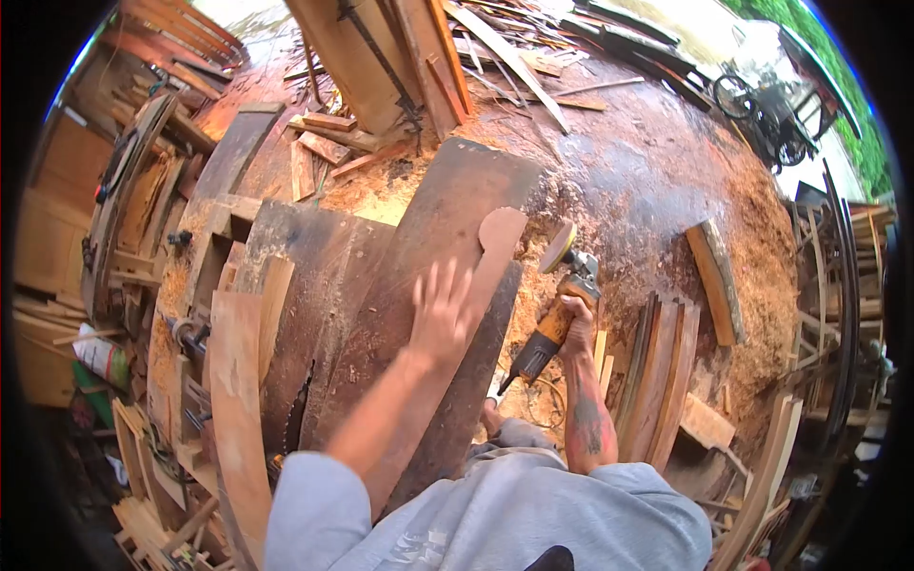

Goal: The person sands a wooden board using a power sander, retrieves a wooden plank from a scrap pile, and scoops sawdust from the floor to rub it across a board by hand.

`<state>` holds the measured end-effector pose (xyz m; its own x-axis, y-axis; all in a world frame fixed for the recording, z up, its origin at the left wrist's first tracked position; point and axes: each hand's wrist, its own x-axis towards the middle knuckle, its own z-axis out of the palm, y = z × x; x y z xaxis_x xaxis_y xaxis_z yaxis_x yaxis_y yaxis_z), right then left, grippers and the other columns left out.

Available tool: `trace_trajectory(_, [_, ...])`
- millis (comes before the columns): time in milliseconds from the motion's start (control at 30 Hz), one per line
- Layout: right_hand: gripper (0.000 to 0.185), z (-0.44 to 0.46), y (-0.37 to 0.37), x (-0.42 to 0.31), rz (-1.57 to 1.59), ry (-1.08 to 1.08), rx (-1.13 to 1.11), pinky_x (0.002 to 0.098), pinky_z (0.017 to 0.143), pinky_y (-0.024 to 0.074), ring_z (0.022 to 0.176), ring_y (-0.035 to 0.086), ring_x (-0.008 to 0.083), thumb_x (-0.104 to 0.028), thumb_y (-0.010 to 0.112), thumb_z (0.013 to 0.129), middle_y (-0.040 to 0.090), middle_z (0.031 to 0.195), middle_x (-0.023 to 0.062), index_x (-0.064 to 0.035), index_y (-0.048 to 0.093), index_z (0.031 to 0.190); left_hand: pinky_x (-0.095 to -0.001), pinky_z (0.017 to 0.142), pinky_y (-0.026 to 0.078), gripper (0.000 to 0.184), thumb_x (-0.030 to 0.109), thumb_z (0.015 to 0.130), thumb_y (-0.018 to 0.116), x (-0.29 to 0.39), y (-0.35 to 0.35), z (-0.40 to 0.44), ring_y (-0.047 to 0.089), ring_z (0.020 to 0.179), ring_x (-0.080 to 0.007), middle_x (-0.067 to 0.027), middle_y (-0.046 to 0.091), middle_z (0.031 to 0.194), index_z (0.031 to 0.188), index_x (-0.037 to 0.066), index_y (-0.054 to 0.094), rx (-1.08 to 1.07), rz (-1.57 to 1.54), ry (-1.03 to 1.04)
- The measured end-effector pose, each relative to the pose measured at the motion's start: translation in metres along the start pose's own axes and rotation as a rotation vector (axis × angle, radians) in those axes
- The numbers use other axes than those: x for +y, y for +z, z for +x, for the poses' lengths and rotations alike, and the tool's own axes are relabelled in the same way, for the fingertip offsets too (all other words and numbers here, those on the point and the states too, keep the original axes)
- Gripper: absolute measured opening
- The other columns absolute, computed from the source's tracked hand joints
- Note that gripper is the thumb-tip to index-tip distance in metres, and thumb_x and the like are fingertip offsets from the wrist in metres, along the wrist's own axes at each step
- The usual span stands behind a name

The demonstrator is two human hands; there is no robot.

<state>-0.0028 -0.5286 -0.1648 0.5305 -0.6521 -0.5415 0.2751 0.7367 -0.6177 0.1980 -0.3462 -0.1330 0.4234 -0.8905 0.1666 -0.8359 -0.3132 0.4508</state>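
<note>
My left hand [442,310], fingers spread and slightly blurred, is over the workbench beside a long wooden piece [482,285]. Whether the palm touches the wood is hard to tell. That piece has a rounded, notched far end and lies lengthwise along the dark, worn workbench top [457,200]. Wrapped around the body of a yellow and black angle grinder [541,344] is my right hand [575,322]. The grinder carries a round sanding disc [559,247] at its far end, held in the air to the right of the wooden piece and apart from it.
Curved boards [238,381] stand at the left, with several more planks [657,371] at the right. A thick timber [714,281] lies on the sawdust-covered floor [638,190]. Scrap wood [514,57] is piled beyond, near a motorcycle [771,114].
</note>
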Motion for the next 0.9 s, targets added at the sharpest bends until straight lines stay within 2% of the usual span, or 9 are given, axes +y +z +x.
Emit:
trace_trajectory(100, [0.028, -0.02, -0.02, 0.007, 0.028, 0.021, 0.067, 0.0407, 0.062, 0.0591, 0.066, 0.068, 0.0247, -0.025, 0.068, 0.078, 0.066, 0.079, 0.0092, -0.0057, 0.061, 0.098, -0.0611, 0.12, 0.015, 0.076, 0.032, 0.088, 0.072, 0.031, -0.018, -0.092, 0.019, 0.151, -0.0459, -0.0241, 0.026, 0.162, 0.154, 0.01, 0.04, -0.169, 0.067, -0.112])
trace_trajectory(200, [0.028, -0.036, -0.02, 0.016, 0.032, 0.042, 0.078, 0.0406, 0.062, 0.0585, 0.067, 0.067, 0.0245, -0.025, 0.068, 0.078, 0.065, 0.079, 0.0088, -0.0059, 0.06, 0.098, -0.0603, 0.12, 0.017, 0.076, 0.031, 0.088, 0.072, 0.008, 0.008, -0.113, 0.021, 0.15, -0.0476, -0.0247, 0.027, 0.162, 0.153, 0.009, 0.041, -0.061, 0.095, -0.05])
trace_trajectory(433, [0.028, -0.048, -0.011, 0.032, 0.061, -0.014, 0.099, 0.0398, 0.062, 0.058, 0.066, 0.066, 0.0239, -0.025, 0.069, 0.079, 0.064, 0.077, 0.0088, -0.0051, 0.06, 0.097, -0.0585, 0.121, 0.02, 0.072, 0.031, 0.09, 0.072, 0.033, 0.048, -0.015, 0.024, 0.147, -0.0504, -0.0303, 0.03, 0.158, 0.15, 0.003, 0.044, 0.061, 0.01, -0.03])
trace_trajectory(500, [0.03, -0.048, -0.012, 0.035, 0.083, -0.004, 0.079, 0.0381, 0.062, 0.0575, 0.065, 0.065, 0.0235, -0.024, 0.07, 0.077, 0.064, 0.077, 0.0089, -0.0046, 0.059, 0.097, -0.0585, 0.122, 0.016, 0.067, 0.038, 0.098, 0.061, 0.037, 0.054, 0.019, 0.02, 0.149, -0.0499, -0.0313, 0.025, 0.16, 0.151, 0.001, 0.042, 0.089, 0.026, -0.081])
trace_trajectory(533, [0.03, -0.051, -0.007, 0.034, 0.094, -0.011, 0.094, 0.0381, 0.062, 0.0575, 0.065, 0.066, 0.0234, -0.024, 0.07, 0.077, 0.064, 0.077, 0.009, -0.005, 0.059, 0.098, -0.0585, 0.122, 0.016, 0.067, 0.038, 0.098, 0.061, 0.031, 0.059, 0.034, 0.02, 0.149, -0.0499, -0.0313, 0.025, 0.16, 0.151, 0.001, 0.042, 0.086, 0.015, -0.073])
trace_trajectory(600, [0.027, -0.043, -0.017, 0.042, 0.125, -0.005, 0.065, 0.0405, 0.061, 0.06, 0.066, 0.068, 0.0238, -0.023, 0.07, 0.078, 0.066, 0.079, 0.0089, -0.0063, 0.061, 0.097, -0.0573, 0.123, 0.01, 0.065, 0.045, 0.106, 0.041, 0.005, 0.066, 0.054, 0.017, 0.151, -0.0466, -0.0249, 0.02, 0.164, 0.154, 0.002, 0.036, -0.11, -0.071, -0.08])
trace_trajectory(667, [0.028, -0.039, -0.02, 0.048, 0.096, -0.01, 0.047, 0.0404, 0.061, 0.0601, 0.067, 0.068, 0.0231, -0.023, 0.071, 0.078, 0.066, 0.079, 0.008, -0.0072, 0.061, 0.098, -0.0587, 0.123, 0.006, 0.064, 0.046, 0.108, 0.026, -0.01, 0.039, 0.057, 0.014, 0.153, -0.0407, -0.0137, 0.018, 0.167, 0.158, 0.005, 0.029, -0.278, 0.022, 0.0])
trace_trajectory(700, [0.029, -0.039, -0.019, 0.051, 0.034, -0.019, 0.04, 0.0402, 0.062, 0.0601, 0.067, 0.068, 0.0227, -0.023, 0.072, 0.077, 0.066, 0.079, 0.0076, -0.0074, 0.062, 0.099, -0.0622, 0.122, 0.006, 0.061, 0.042, 0.109, 0.028, -0.023, 0.038, 0.048, 0.013, 0.155, -0.0357, -0.0055, 0.021, 0.168, 0.159, 0.007, 0.027, -0.21, 0.216, 0.138])
trace_trajectory(900, [0.033, -0.053, -0.011, 0.066, -0.046, 0.119, -0.03, 0.0386, 0.064, 0.0589, 0.068, 0.068, 0.0219, -0.025, 0.07, 0.077, 0.066, 0.081, 0.0075, -0.0072, 0.061, 0.103, -0.0648, 0.121, 0.004, 0.058, 0.039, 0.108, 0.028, -0.037, 0.034, 0.05, 0.013, 0.155, -0.0336, -0.006, 0.022, 0.167, 0.159, 0.01, 0.028, -0.142, 0.32, 0.253])
